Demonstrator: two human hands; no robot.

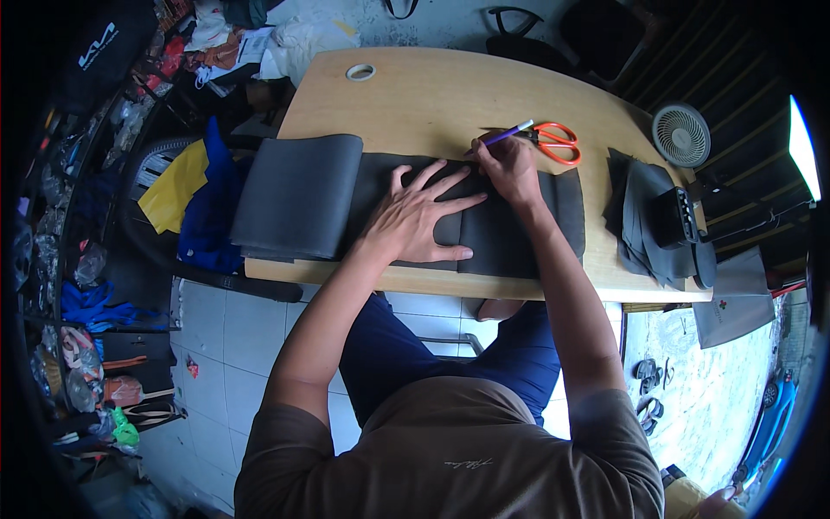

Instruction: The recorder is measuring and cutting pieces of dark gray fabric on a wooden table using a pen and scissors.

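A long strip of dark grey fabric [501, 238] lies across the wooden table [432, 95], its left part folded over into a thick layered flap [298, 199]. My left hand [421, 214] presses flat on the strip with its fingers spread. In my right hand [510, 170] is a purple pen with a pale end [506, 133], gripped between thumb and fingers. Its tip is down near the far edge of the fabric. Just beyond the right hand lie orange-handled scissors [558, 144], their blades partly hidden behind the pen and hand.
A stack of dark cut pieces [635, 221] lies at the table's right, with a black box-shaped device [674, 218] on it. Behind stands a small round fan [681, 135]. A roll of tape [360, 73] rests at the far left. Yellow fabric [177, 186] and blue fabric [212, 216] hang beside the table.
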